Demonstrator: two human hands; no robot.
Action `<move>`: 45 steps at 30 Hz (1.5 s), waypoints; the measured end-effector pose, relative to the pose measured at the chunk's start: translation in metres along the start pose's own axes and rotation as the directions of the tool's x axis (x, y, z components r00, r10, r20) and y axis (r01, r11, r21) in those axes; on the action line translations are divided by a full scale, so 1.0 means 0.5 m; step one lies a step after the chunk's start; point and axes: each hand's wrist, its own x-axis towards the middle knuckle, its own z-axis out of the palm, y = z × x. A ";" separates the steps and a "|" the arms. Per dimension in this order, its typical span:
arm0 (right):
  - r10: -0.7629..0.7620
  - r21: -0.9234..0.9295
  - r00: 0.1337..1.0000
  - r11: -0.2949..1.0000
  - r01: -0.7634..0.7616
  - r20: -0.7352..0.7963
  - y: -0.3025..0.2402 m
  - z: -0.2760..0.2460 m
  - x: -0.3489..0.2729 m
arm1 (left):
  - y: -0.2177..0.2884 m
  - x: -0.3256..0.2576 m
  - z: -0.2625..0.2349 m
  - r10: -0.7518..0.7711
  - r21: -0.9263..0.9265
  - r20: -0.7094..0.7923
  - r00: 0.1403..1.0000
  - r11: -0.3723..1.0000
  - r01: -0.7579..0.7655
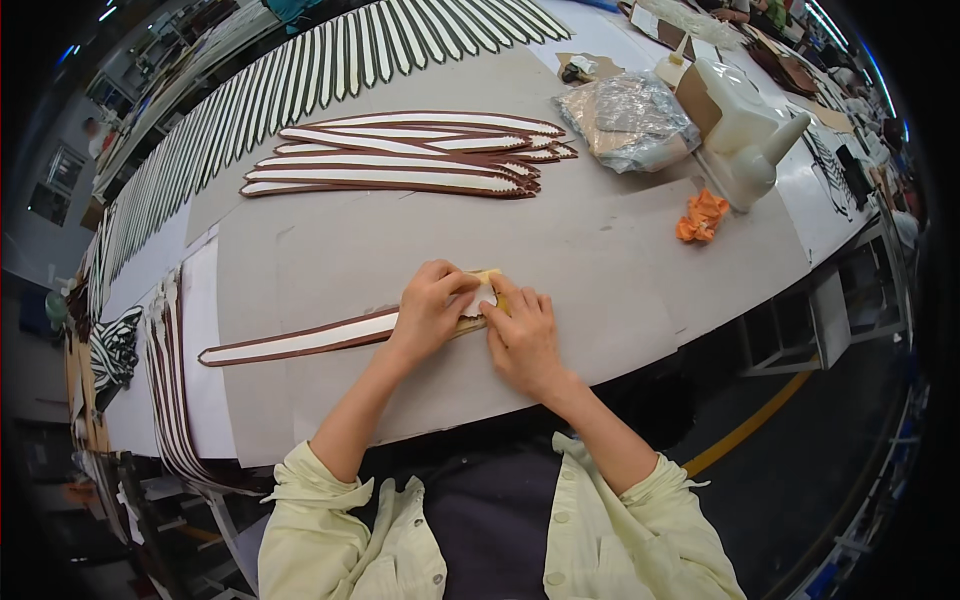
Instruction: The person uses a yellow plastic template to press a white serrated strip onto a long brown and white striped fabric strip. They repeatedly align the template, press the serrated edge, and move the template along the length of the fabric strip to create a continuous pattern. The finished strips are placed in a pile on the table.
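A long white strip with brown edges (310, 338), like a belt strap, lies slantwise on the table in front of me, its pointed end to the left. My left hand (430, 308) is closed at the strip's right end, fingertips pinched together over it. Just beside it, my right hand (524, 335) is closed too, thumb and fingers at the same end. Between the fingertips shows a small white piece (480, 299), apparently the strip's end. Something yellow (488, 275) lies under or behind the fingers; its kind is partly hidden.
Ahead lies a pile of similar brown-edged strips (390, 180). Dark-edged strips (350, 60) are fanned along the far edge. More strips (178, 390) hang over the left front edge. At the right are a plastic-wrapped bundle (630, 120), a whitish bottle (745, 165) and a crumpled orange piece (702, 216).
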 end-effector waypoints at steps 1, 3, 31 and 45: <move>0.002 0.006 1.000 1.000 -0.002 0.005 0.003 0.001 0.000 | -0.001 0.001 0.002 -0.008 -0.009 0.007 1.000 1.000 0.008; 0.004 0.016 1.000 1.000 -0.004 0.013 0.009 0.007 -0.002 | -0.003 -0.002 0.008 -0.018 -0.028 -0.008 1.000 0.999 0.018; -0.277 -0.144 0.959 0.948 0.283 0.060 0.027 0.008 -0.006 | -0.002 -0.058 -0.027 0.277 0.133 0.017 0.961 0.952 -0.277; -0.218 0.019 0.974 0.976 0.217 0.058 0.023 -0.005 0.006 | -0.045 -0.062 -0.038 0.144 0.051 0.107 0.984 0.987 -0.150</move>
